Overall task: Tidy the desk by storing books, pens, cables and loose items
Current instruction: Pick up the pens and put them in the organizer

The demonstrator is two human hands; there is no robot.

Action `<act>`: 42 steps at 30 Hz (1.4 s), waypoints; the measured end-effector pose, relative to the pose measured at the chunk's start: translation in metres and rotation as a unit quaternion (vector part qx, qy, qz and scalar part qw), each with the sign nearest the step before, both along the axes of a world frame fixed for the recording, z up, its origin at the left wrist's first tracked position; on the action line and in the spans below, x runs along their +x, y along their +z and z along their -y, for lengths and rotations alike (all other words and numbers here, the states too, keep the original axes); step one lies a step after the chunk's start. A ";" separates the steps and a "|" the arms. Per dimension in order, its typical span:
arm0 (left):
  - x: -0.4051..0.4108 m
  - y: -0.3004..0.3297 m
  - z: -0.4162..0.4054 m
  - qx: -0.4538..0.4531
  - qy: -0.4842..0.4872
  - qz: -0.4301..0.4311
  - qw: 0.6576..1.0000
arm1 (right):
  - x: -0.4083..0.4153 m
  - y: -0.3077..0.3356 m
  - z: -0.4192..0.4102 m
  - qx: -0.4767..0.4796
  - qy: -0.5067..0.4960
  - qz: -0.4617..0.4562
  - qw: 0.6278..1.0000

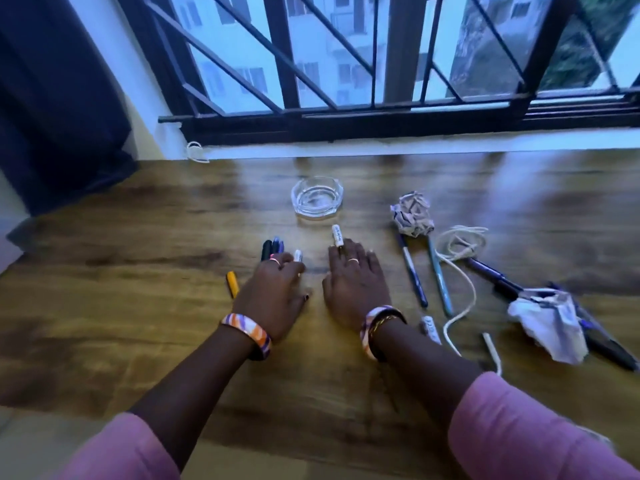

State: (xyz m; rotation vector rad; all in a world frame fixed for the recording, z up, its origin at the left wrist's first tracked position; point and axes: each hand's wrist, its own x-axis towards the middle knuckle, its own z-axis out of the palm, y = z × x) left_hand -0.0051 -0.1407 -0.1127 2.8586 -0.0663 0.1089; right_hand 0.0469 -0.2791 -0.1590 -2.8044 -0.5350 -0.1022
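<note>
My left hand [273,292] grips a bundle of dark pens [272,249] and a white-capped one [298,255] on the wooden desk [138,306]. My right hand [353,278] lies flat beside it, its straight fingers resting on the near end of a white pen [337,235]. Left of my left hand is a yellow marker [232,284]. Two blue pens [414,271] lie right of my right hand, next to a loose white cable [457,258]. More dark pens [495,275] lie further right.
A glass ashtray [317,200] stands just beyond my hands. One crumpled paper ball [412,214] sits at the blue pens' far ends, and another [550,323] covers the dark pens at the right. A small white tube [431,329] lies by my right wrist. The barred window [346,64] runs along the desk's far edge.
</note>
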 end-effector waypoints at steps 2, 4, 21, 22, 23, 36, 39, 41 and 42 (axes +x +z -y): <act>0.013 -0.003 -0.002 0.000 -0.016 -0.004 1.000 | -0.003 0.002 0.000 0.010 -0.003 -0.010 1.000; 0.023 -0.003 -0.001 0.015 -0.034 0.000 0.999 | -0.003 0.003 0.000 0.020 -0.006 -0.022 1.000; 0.062 0.020 0.043 0.021 -0.383 0.023 0.923 | -0.077 0.043 0.027 0.023 -0.231 0.089 0.969; 0.058 0.020 0.053 0.014 -0.409 0.019 0.912 | -0.090 0.045 0.039 0.019 -0.262 0.117 0.958; 0.052 0.020 0.062 0.008 -0.432 0.014 0.902 | -0.105 0.046 0.052 0.014 -0.287 0.145 0.947; 0.059 0.018 0.175 -0.001 -0.446 0.024 0.895 | -0.172 0.003 0.163 0.174 -0.425 0.037 0.888; 0.065 0.025 0.213 0.112 -0.434 0.033 0.893 | -0.147 0.008 0.181 0.253 -0.399 0.013 0.881; 0.070 0.027 0.234 0.217 -0.416 0.045 0.882 | -0.138 0.015 0.200 0.283 -0.395 0.035 0.873; 0.073 0.027 0.242 0.250 -0.400 0.047 0.881 | -0.136 0.017 0.211 0.282 -0.394 0.051 0.873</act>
